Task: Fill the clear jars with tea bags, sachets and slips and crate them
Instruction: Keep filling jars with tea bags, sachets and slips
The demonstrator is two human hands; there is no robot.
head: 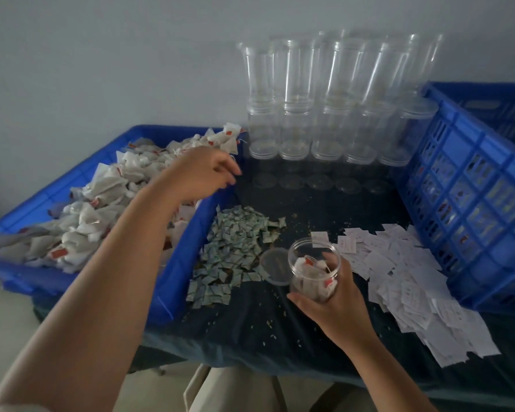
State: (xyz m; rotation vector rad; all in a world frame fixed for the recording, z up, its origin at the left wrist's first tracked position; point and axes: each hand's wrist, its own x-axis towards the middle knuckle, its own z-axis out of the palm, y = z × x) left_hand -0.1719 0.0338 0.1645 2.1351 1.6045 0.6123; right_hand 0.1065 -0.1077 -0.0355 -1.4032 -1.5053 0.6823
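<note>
Jar (pixel 314 263) sits in the right hand (pixel 336 304), about 5 o'clock from the middle of the view, low over the dark table cloth (pixel 250 328) (cannot tell if its base touches). The fingers wrap the far side of the jar wall and the thumb is on the near side: a full closed grip. The jar mouth is uncovered and tips slightly toward 11 o'clock, with several red-tagged tea bags inside. A lid (pixel 275 266) lies flat on the cloth just beside the jar at its 9 o'clock. The left hand (pixel 202 173) hangs at 10 o'clock over the right wall of the blue bin (pixel 188 263), fingers loosely curled and pointing down, nothing visible in them. The bin is heaped with tea bags (pixel 87 215). Grey-green sachets (pixel 232 251) are piled on the cloth between bin and jar, at the jar's 10 o'clock. White slips (pixel 399 269) spread from the jar's 3 o'clock down toward 5 o'clock, reaching the foot of the blue crate (pixel 470 203) at 2 o'clock. Empty jars (pixel 324 114) are stacked two high at 12 o'clock against the wall (pixel 101 55), with a row of loose lids (pixel 321 182) in front of them.
</note>
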